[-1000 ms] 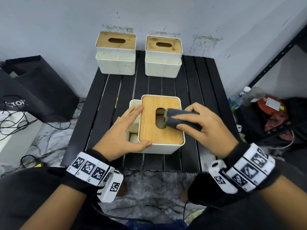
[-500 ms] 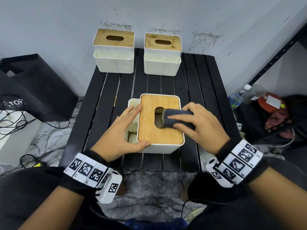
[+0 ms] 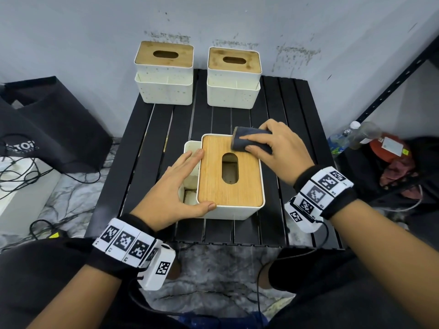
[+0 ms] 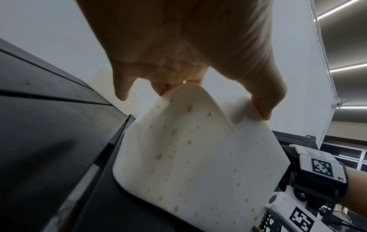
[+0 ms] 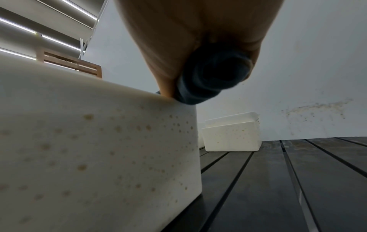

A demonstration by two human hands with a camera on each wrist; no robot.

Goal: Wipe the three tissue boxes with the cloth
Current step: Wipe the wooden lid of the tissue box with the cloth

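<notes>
The near tissue box (image 3: 231,176) is being steadied by the flat left hand (image 3: 174,186) while its lid's far corner is being wiped with the cloth (image 3: 249,142), gripped by the right hand (image 3: 279,150). Two far boxes (image 3: 164,72) are probably still waiting.

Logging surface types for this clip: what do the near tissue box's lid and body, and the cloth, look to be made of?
Lid: looks like bamboo or wood, matte, with fine straight grain lines.
Body: probably moulded plastic, smooth matte cream with rounded corners and tan speckles.
Cloth: soft dark grey fabric, possibly microfibre; it rolls thickly under the right hand.
</notes>
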